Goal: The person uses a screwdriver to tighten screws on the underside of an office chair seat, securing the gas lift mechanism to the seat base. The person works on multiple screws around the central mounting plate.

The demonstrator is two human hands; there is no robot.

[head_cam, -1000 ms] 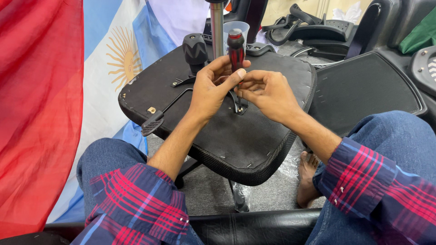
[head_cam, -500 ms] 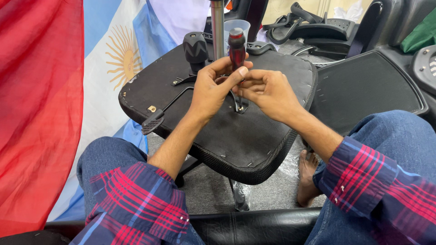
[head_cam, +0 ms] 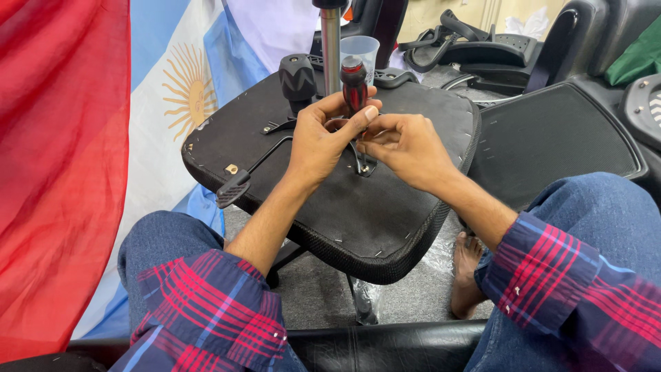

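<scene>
An upturned black office-chair seat (head_cam: 358,213) lies in front of me, underside up, with its metal gas-lift column (head_cam: 331,48) rising at the centre. My left hand (head_cam: 323,138) grips a red-and-black screwdriver (head_cam: 354,84) held upright over the seat's mechanism. My right hand (head_cam: 406,148) is beside it, fingers pinched at the screwdriver's shaft near a metal bracket (head_cam: 363,164). A black adjustment knob (head_cam: 297,79) and a lever with a paddle end (head_cam: 234,187) stick out on the left.
A red cloth (head_cam: 55,158) and a light-blue and white flag with a sun (head_cam: 186,89) hang at the left. A clear plastic cup (head_cam: 360,52) stands behind the seat. More black chair parts (head_cam: 551,131) lie at the right. A bare foot (head_cam: 468,269) rests on the floor.
Both hands and the screwdriver stay at the same spot on the seat's underside; only slight finger shifts show.
</scene>
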